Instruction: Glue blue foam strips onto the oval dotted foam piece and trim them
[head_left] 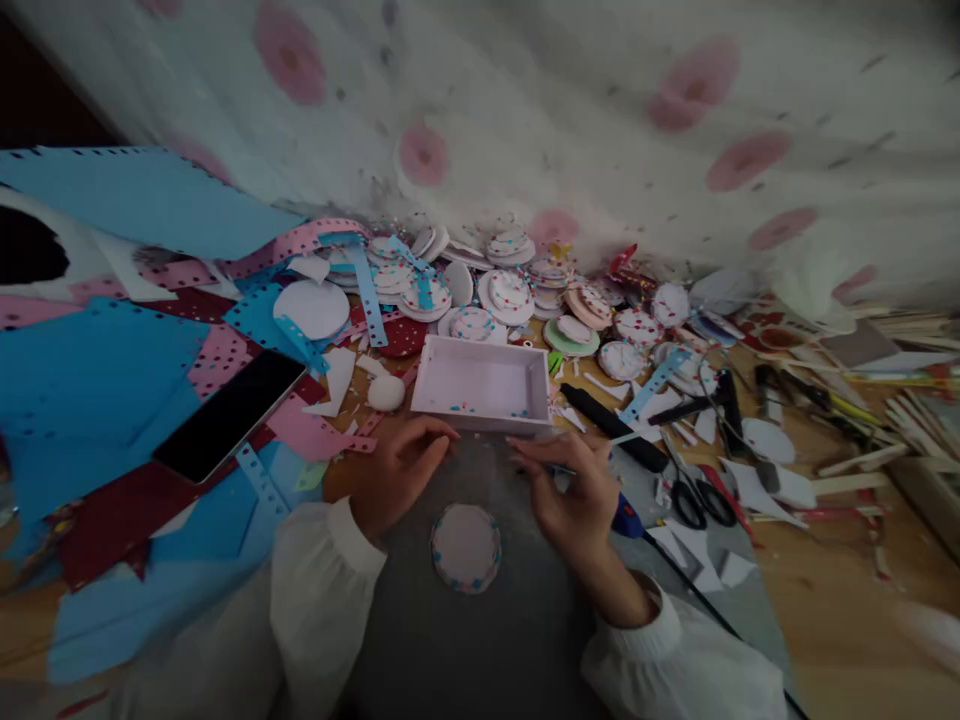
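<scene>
A small white disc (466, 548) edged with red and blue beads lies flat on the grey mat (480, 650), between and below my hands. Above it stands a shallow white box (480, 378) with a few tiny red and blue beads inside. My left hand (401, 465) is at the box's front left corner, thumb and forefinger close together; anything between them is too small to see. Near the front right corner, my right hand (574, 490) pinches something I cannot make out. A thin pale stick (622, 437) shows just behind its knuckles.
At left, a phone (231, 415) rests on blue, pink and dark red sheets. Several beaded disc stacks (510, 290) line the back. Scissors (697, 495), a black marker-like rod (615, 428) and a corded blue tool (627, 517) lie at right. A white ball (385, 393) sits beside the box.
</scene>
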